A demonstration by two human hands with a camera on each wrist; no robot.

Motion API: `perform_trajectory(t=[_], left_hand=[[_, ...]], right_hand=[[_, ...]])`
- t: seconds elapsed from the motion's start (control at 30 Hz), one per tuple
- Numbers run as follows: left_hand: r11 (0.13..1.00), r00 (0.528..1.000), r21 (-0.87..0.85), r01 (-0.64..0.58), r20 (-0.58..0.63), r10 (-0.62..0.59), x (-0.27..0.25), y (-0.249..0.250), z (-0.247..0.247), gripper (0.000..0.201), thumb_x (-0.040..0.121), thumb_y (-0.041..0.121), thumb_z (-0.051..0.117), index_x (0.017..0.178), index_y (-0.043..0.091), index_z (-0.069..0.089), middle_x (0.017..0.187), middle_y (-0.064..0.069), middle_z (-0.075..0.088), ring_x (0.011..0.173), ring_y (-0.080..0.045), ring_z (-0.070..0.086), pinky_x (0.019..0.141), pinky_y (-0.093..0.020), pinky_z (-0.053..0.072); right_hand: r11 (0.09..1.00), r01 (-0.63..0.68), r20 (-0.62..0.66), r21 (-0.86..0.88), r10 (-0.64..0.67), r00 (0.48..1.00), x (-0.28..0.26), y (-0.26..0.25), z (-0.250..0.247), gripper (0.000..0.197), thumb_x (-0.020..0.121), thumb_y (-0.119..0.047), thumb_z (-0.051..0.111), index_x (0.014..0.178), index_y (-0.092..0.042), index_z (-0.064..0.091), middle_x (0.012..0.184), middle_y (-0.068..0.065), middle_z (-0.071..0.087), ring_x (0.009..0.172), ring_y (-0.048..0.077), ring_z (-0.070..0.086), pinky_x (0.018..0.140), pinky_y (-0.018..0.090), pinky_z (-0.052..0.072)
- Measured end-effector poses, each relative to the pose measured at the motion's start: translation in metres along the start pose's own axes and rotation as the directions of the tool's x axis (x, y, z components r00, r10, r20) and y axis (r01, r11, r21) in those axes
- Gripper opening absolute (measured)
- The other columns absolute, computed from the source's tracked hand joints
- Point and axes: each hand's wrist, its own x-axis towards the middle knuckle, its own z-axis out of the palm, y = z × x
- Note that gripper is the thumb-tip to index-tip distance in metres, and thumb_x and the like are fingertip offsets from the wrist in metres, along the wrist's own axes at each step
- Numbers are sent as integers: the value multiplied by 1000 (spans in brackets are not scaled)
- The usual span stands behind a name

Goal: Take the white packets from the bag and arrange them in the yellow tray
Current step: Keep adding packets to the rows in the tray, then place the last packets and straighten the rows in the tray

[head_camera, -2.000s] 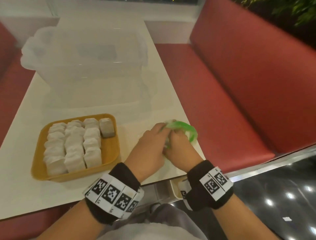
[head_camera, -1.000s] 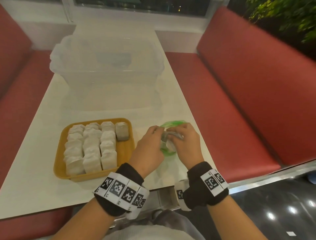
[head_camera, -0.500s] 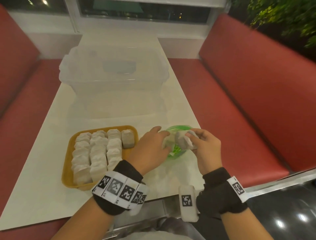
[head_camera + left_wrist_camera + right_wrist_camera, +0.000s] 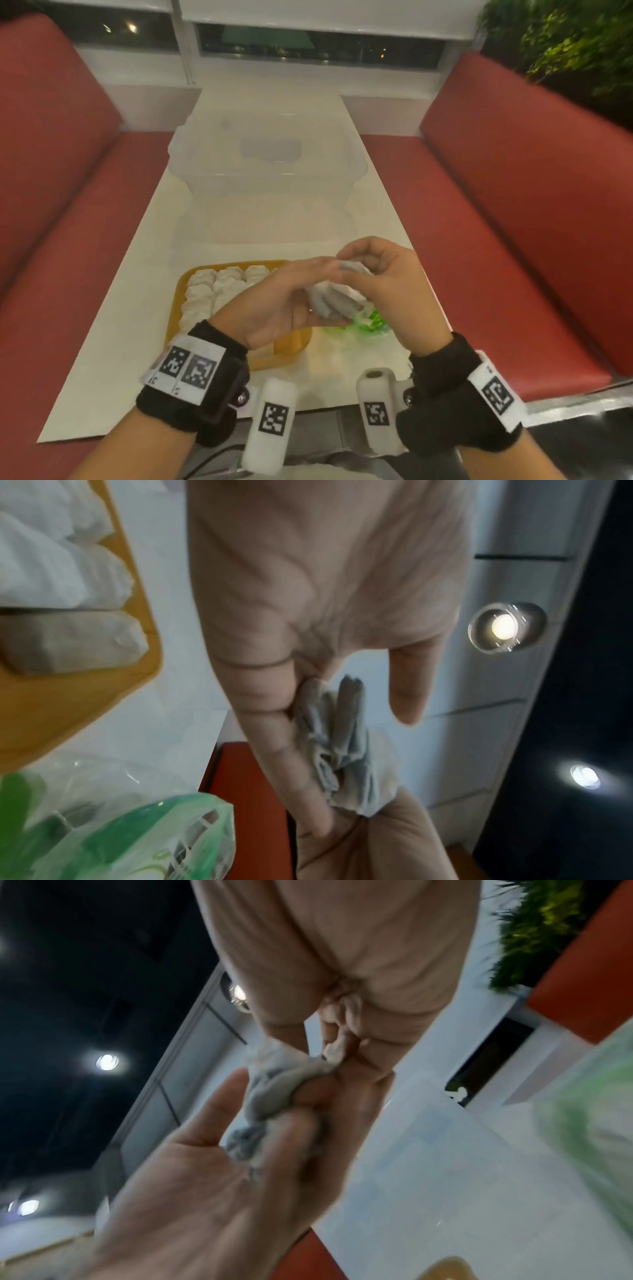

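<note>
I hold a bunch of white packets (image 4: 335,298) in the air between both hands, just right of the yellow tray (image 4: 174,308). My left hand (image 4: 301,291) lies palm up beneath them, fingers fairly straight and thumb apart, and the packets (image 4: 342,745) rest against those fingers. From above, my right hand (image 4: 359,270) pinches the packets (image 4: 274,1091) with curled fingers. The green and clear bag (image 4: 368,320) lies slack on the table below my hands. Rows of white packets (image 4: 212,287) fill the tray, whose near right part is hidden by my left hand.
A large clear plastic box (image 4: 267,164) stands on the white table (image 4: 120,342) beyond the tray. Red benches (image 4: 513,240) run along both sides. The table's near edge is just under my wrists.
My hands have risen from the bag with the packets between them. My left palm has turned upward, and the bag has dropped slack onto the table.
</note>
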Motion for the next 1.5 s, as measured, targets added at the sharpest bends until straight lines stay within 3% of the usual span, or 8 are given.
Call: perform_trajectory(t=[0.23,0.43,0.67,0.77,0.87,1.0,1.3,1.5], left_hand=[[995,989,-95,7,-146,-21,-24,3,-20,43,88,9,53,129,-6,53,113,-20,64,92,-20,68,69,-25,59],[993,948,-88,-82,-315,51,-37,-1,-28,25,93,-2,49,115,1,63,104,-19,69,87,-22,71,69,-25,59],[982,956,-155,-108,-287,60,-44,-3,-28,26,84,10,60,108,0,64,94,-14,70,81,-18,70,68,-22,58],[987,948,-142,-80,-316,32,-47,-5,-29,17,88,2,58,103,3,65,96,-13,71,82,-18,70,64,-20,58],[991,932,-104,-88,-359,46,-51,-4,-32,16,88,-3,59,88,8,69,87,-10,73,78,-17,70,60,-21,58],[991,901,7,-134,-415,124,-53,-2,-36,13,87,0,62,96,5,68,82,-5,74,74,-12,70,60,-19,56],[980,845,58,-191,-499,194,-60,-8,-47,18,87,12,65,104,5,67,85,-3,74,78,-12,71,61,-19,56],[980,820,45,-194,-541,187,-70,-7,-61,9,89,7,62,94,4,69,85,-8,74,75,-15,71,62,-23,58]], right_hand=[[984,62,32,-165,-58,998,7,-1,27,7,76,-9,76,80,-15,75,83,1,71,78,7,65,68,18,50],[987,22,73,-162,-10,997,7,5,40,27,81,-14,72,105,-24,73,106,3,66,99,16,65,86,36,54],[998,19,24,-61,-17,1000,3,3,51,23,72,-1,79,92,0,66,81,22,69,69,19,62,64,36,53],[1000,17,69,-23,-15,997,1,1,58,11,77,0,74,87,0,71,81,23,69,70,21,64,63,40,54],[1000,19,90,-17,-17,996,-3,0,67,14,83,1,68,92,-6,75,87,12,70,66,9,64,53,20,48],[999,-37,16,10,36,999,-3,-3,70,19,81,-11,73,99,-6,68,91,15,66,70,15,63,52,23,50],[992,-126,6,30,126,992,-8,5,81,11,79,-3,73,87,2,67,77,24,67,68,22,66,55,26,54],[1000,-21,-148,9,22,989,6,0,69,22,91,3,49,93,-5,69,90,5,68,89,24,68,73,35,59]])
